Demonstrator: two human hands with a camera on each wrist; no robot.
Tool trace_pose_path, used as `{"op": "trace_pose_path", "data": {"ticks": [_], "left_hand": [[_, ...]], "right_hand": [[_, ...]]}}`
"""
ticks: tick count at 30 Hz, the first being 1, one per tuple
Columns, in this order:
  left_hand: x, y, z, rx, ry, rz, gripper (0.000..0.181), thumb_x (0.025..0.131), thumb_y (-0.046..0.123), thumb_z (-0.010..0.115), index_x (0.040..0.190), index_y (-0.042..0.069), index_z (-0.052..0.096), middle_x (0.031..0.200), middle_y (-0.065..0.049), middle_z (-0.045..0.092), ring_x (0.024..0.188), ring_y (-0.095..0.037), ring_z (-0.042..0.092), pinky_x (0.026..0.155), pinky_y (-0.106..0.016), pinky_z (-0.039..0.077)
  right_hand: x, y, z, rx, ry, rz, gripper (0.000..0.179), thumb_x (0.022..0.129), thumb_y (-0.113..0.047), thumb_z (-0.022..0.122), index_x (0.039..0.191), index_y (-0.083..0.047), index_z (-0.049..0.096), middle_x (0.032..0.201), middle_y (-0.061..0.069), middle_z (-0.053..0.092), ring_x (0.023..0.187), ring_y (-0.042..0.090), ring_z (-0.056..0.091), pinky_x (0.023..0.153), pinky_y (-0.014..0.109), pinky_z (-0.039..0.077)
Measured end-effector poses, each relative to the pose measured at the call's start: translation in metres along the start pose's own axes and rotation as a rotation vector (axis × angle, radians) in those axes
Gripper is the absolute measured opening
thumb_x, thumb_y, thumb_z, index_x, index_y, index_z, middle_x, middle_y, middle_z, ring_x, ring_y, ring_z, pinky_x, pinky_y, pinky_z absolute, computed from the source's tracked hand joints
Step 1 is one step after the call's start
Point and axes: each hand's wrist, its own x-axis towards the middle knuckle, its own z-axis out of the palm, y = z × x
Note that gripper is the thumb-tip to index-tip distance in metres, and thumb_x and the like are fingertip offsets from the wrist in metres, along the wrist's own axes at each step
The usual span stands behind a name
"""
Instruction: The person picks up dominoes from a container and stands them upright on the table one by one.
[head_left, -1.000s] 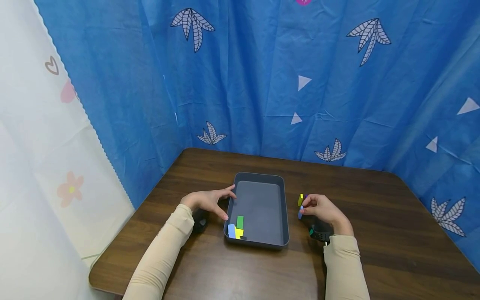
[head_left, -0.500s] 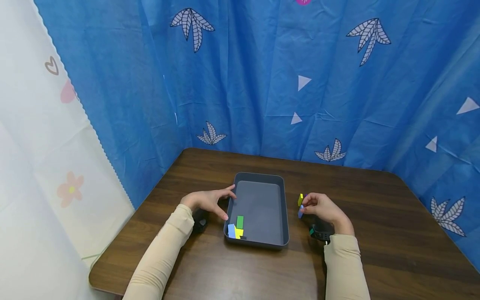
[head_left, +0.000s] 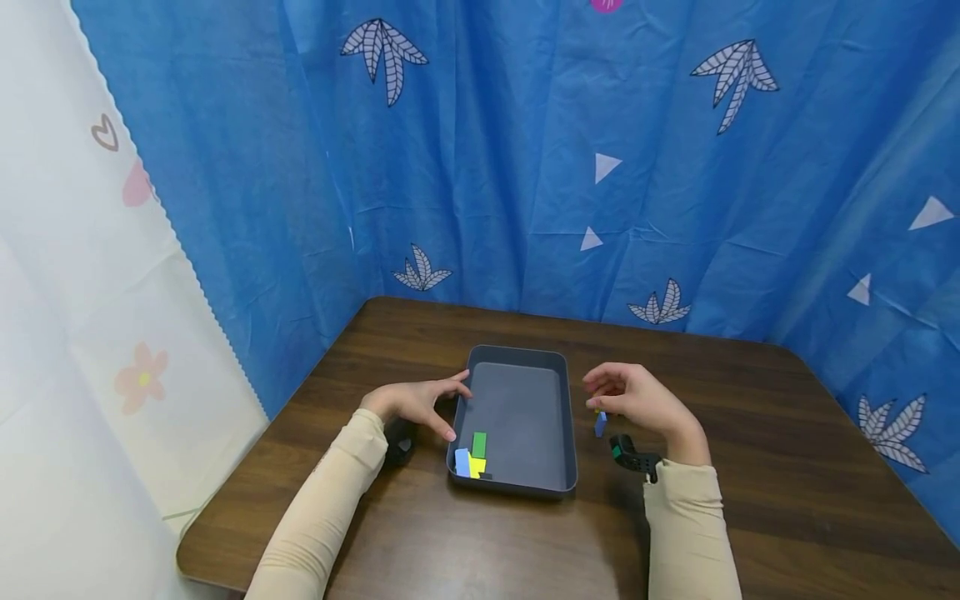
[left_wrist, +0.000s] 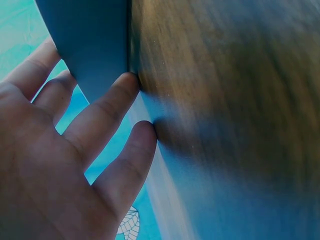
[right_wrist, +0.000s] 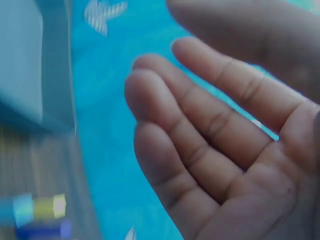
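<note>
**Block in blue (head_left: pixel 601 424) being overhung by released right hand (head_left: pixel 647 406)!**

Just right of the grey tray (head_left: pixel 525 425), that block is being borne by the wooden table (head_left: pixel 750 417), flanked closely by a yellow block (right_wrist: pixel 49 207) and, blurrily, a purple block (right_wrist: pixel 44 230). Nothing is being grasped by the right hand, its fingers being loosely bent, and the yellow block is being mostly covered by it in the head view. Over on the other side, the tray's left wall is being touched by the left hand (head_left: pixel 414 402), fingers spread, unclenched! Inside, the near-left corner is being filled by green (head_left: pixel 480 444), yellow (head_left: pixel 477 467) and light-blue pieces (head_left: pixel 462 462). Beyond, everything is being backed by a blue curtain (head_left: pixel 510 167).
</note>
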Motion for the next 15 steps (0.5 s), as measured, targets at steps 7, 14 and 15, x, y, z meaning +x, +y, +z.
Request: {"op": "trace_pose_path", "data": {"ticks": [7,14,15], "left_hand": [[-0.001,0.0,0.0,-0.014,0.012,-0.018,0.08,0.077,0.04,0.086,0.146,0.027,0.047,0.171,0.008,0.001,0.153,-0.032,0.025,0.121,-0.059,0.024],[0.0,0.0,0.002,0.003,0.012,-0.024,0.08,0.078,0.04,0.085,0.147,0.026,0.046,0.171,0.008,0.002,0.152,-0.032,0.026,0.119,-0.061,0.026],[0.0,0.0,0.002,0.002,0.011,-0.023,0.08,0.079,0.039,0.085,0.147,0.025,0.045,0.171,0.008,0.002,0.152,-0.033,0.026,0.119,-0.061,0.026]], "right_hand": [[0.039,-0.036,0.032,-0.018,-0.232,-0.117,0.035,0.092,-0.01,0.072,0.126,-0.002,0.064,0.12,0.015,0.067,0.108,0.027,0.065,0.091,0.034,0.058],[0.085,-0.032,0.074,-0.021,-0.504,-0.059,0.043,0.091,0.003,0.067,0.134,0.001,0.058,0.138,0.026,0.055,0.121,0.04,0.059,0.094,0.04,0.057],[0.089,-0.029,0.08,-0.031,-0.53,-0.04,0.045,0.091,0.004,0.066,0.135,0.002,0.057,0.14,0.025,0.054,0.122,0.039,0.058,0.094,0.04,0.057]]}}
